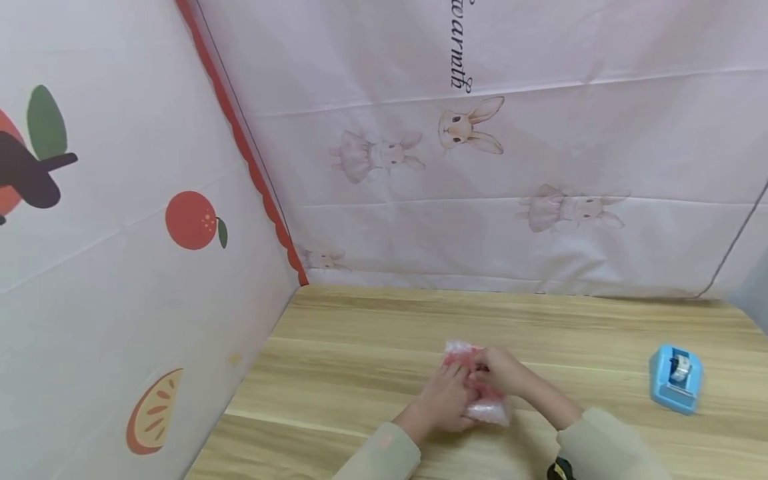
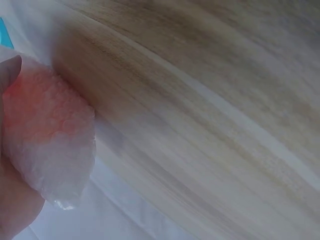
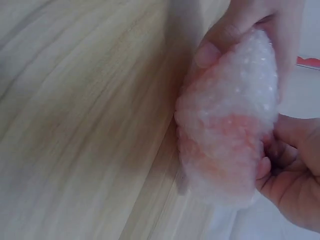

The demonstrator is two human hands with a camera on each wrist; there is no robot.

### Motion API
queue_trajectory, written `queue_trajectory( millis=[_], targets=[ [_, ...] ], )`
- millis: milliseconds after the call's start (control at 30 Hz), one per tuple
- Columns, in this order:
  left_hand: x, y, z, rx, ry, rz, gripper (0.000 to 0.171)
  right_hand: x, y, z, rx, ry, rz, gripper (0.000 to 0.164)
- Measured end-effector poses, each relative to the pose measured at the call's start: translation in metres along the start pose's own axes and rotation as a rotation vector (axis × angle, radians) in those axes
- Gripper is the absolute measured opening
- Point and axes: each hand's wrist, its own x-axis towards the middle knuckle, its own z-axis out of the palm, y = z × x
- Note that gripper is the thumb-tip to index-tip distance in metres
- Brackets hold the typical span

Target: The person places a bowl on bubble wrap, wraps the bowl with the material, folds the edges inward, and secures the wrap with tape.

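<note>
A bubble-wrapped bundle (image 1: 489,410) with something red or pink showing through lies on the wooden table (image 1: 336,333); what is inside is blurred by the wrap. The left hand (image 1: 445,399) holds it from the left, fingers spread over the top and thumb along the near side. On the other side, the right hand (image 1: 503,373) has curled fingers and pinches the bundle's upper side. In the right wrist view, the right hand (image 3: 295,172) grips the side of the wrap (image 3: 227,125), while the left hand (image 3: 245,25) clasps one end.
A blue tape dispenser (image 1: 676,380) with a roll of tape stands at the right of the table. A white cloth with fruit prints (image 1: 120,300) hangs along the left, and a cloth with rabbit prints (image 1: 384,240) hangs behind the table.
</note>
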Motion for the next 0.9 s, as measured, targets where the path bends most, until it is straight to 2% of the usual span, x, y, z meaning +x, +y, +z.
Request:
queue_trajectory(
  millis=[167,500,667,900],
  targets=[
    [0.0,0.002,0.001,-0.007,0.011,-0.012,0.032,0.006,0.001,0.008,-0.086,-0.008,-0.015,0.022],
    [-0.002,0.001,0.001,0.01,0.074,-0.024,0.028,0.011,0.005,0.021,-0.235,0.082,0.02,0.02],
    [-0.003,0.001,0.0,0.0,0.052,-0.025,0.029,0.009,0.006,0.03,-0.304,0.127,0.067,0.023],
    [-0.003,0.001,0.002,0.014,0.053,-0.021,0.032,0.009,0.004,0.043,-0.358,0.163,0.196,0.023]
  ],
)
